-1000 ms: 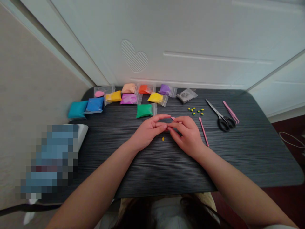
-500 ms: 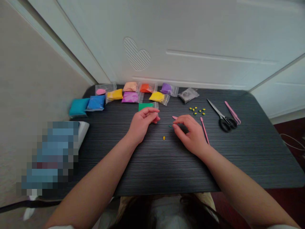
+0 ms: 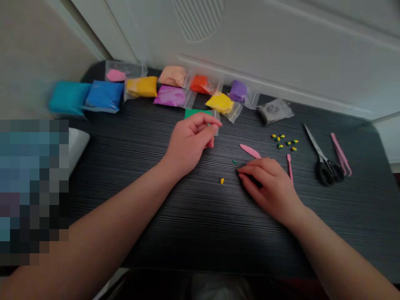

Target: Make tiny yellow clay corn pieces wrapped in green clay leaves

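Observation:
My left hand (image 3: pixel 193 141) is held over the near end of the green clay packet (image 3: pixel 195 113), thumb and curled fingers drawn together. Whatever may be between them is hidden. My right hand (image 3: pixel 270 185) rests low at the tabletop with thumb and index fingertips nearly meeting; I cannot make out what they pinch. Just beyond those fingertips lies a tiny green clay sliver (image 3: pixel 234 161). A small yellow clay piece (image 3: pixel 222 181) sits to their left. The pink clay knife (image 3: pixel 250 151) is partly covered by my right hand, and a thin pink tool (image 3: pixel 290 166) lies behind its knuckles.
Several small yellow-and-green clay pieces (image 3: pixel 280 146) lie at right, near black-handled scissors (image 3: pixel 325 166) and pink tweezers (image 3: pixel 340 154). Bagged clay lines the back, including blue (image 3: pixel 104 96), purple (image 3: pixel 239 91) and grey (image 3: pixel 275 111). A pixelated object (image 3: pixel 31 179) is at left.
The view has come closer and tilted. My right hand has drawn slightly back from the green sliver, uncovering more of the pink knife. The left hand keeps its curled pose.

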A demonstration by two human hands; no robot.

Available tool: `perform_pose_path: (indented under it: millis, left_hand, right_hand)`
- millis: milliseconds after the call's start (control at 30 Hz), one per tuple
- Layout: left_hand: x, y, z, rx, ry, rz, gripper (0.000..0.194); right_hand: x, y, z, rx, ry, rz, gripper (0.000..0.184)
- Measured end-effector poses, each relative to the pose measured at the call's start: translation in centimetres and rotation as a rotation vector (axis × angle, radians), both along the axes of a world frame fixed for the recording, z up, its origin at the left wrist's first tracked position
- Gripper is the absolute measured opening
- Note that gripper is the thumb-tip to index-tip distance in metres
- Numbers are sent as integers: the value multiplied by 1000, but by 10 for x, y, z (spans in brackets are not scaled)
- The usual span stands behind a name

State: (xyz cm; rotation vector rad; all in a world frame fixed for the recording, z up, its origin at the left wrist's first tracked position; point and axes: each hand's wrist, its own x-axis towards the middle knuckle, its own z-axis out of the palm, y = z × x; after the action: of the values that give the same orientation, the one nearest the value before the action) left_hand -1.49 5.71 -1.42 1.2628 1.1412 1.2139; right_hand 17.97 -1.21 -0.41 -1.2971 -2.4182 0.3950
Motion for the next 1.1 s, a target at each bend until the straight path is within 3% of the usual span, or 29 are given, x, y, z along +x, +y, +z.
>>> perform_pose_path:
  millis: [300, 567, 1100]
  left_hand:
    - [-8, 6, -5, 2, -88, -65, 10]
    - [-10, 5, -7, 30, -67, -87, 9]
    - [-9, 4, -6, 43, -59, -96, 10]
  right_hand:
    - [5, -3, 2, -15, -72, 38, 24]
    - [9, -7, 5, -93, 3, 12, 34]
    - [9, -7, 6, -36, -137, 44, 32]
